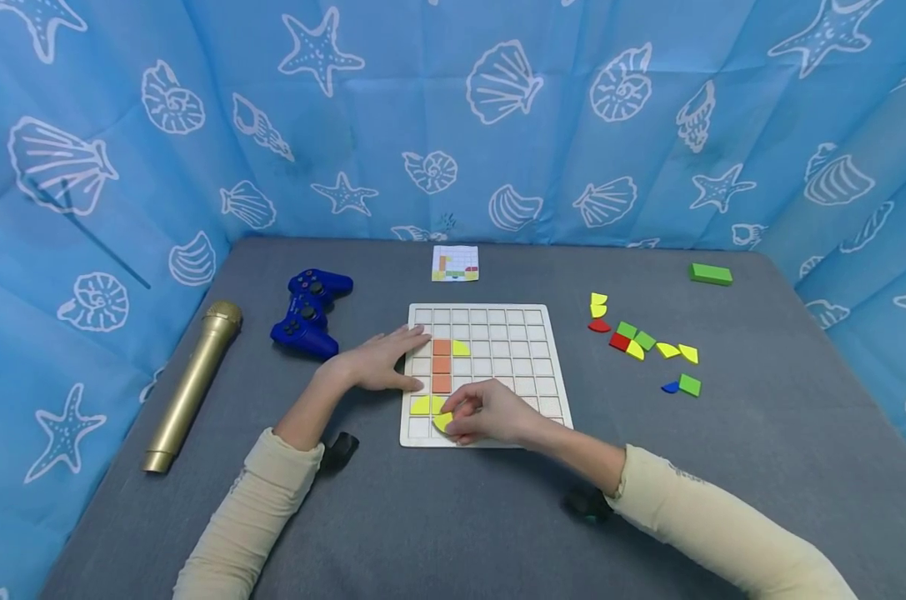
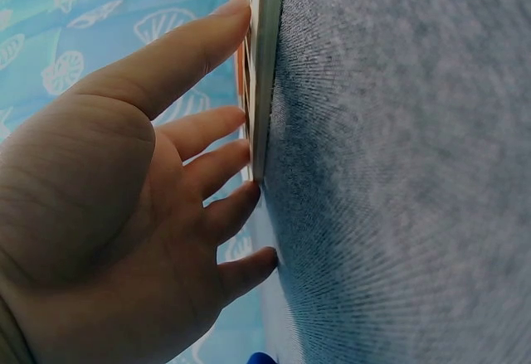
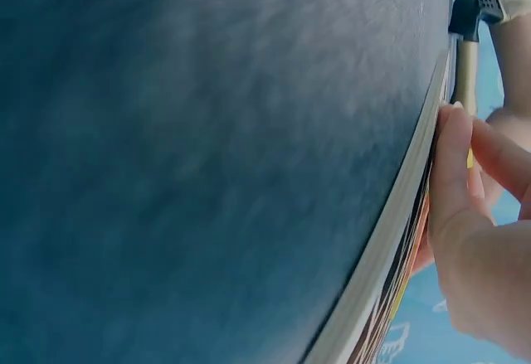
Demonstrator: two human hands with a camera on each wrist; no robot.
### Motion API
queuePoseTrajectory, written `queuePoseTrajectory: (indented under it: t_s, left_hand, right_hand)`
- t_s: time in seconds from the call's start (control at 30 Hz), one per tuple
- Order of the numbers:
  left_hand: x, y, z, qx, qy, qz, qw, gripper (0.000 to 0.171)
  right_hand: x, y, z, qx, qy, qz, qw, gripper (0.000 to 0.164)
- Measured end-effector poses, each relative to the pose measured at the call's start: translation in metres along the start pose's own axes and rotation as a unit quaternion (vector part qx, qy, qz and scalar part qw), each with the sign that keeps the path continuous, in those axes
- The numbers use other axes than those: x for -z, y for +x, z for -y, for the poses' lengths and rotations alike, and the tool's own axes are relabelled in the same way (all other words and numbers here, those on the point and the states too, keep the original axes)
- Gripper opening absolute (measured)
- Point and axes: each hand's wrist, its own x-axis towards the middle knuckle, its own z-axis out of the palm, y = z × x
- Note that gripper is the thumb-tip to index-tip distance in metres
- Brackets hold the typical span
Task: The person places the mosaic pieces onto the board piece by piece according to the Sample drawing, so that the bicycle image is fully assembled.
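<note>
Right sleeve [image 1: 723, 521], head view: dark marks along the cream cloth, too small to read.
Card [image 1: 455, 252]: a small printed grid with coloured blocks, lying beyond the board [image 1: 499, 350].
Curtain [image 1: 400, 125]: blue, covered in white shells and starfish, behind the grey table [image 1: 483, 517].
Yellow piece [image 1: 442, 422]: there it is, rounded, at the board's near left, pinched by the right hand [image 1: 493, 410], thumb meeting fingers!
Left hand [image 1: 377, 360]: fingers spread, gripping nothing, at the board's left edge.
Grid: flat white squares, orange tiles [image 1: 441, 366] in a column.
Either side: gold microphone [image 1: 193, 387] and glossy blue controller [image 1: 310, 312] left; loose pieces [image 1: 626, 330] and green block [image 1: 711, 274] right.
Thumb, left wrist view: stretched straight to the board's edge, woven tabletop alongside.
Fingertips, right wrist view: pressed close, yellow sliver behind, beside the pale board edge.
</note>
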Motion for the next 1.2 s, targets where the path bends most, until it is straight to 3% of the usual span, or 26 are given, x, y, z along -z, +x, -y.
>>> queuePoseTrajectory:
  t_s: [0.27,0.5,0.97,1.2]
  left_hand:
    - [-0.001,0.001,0.001,-0.001,-0.002,-0.003,1.0,0.08]
    - [-0.002,0.002,0.002,0.003,0.001,-0.001,1.0,0.081]
    - [-0.001,0.001,0.0,-0.001,-0.001,-0.003,1.0,0.08]
    - [0.0,0.0,0.0,-0.002,-0.002,-0.003,1.0,0.081]
  right_hand:
    - [-0.014,0.006,0.006,0.026,-0.039,-0.013,0.999,0.017]
    - [-0.025,0.01,0.008,0.021,-0.044,-0.026,0.998,0.017]
    - [-0.029,0.007,0.012,0.043,-0.109,-0.056,0.991,0.008]
    - [-0.025,0.006,0.007,0.034,-0.032,-0.051,0.998,0.011]
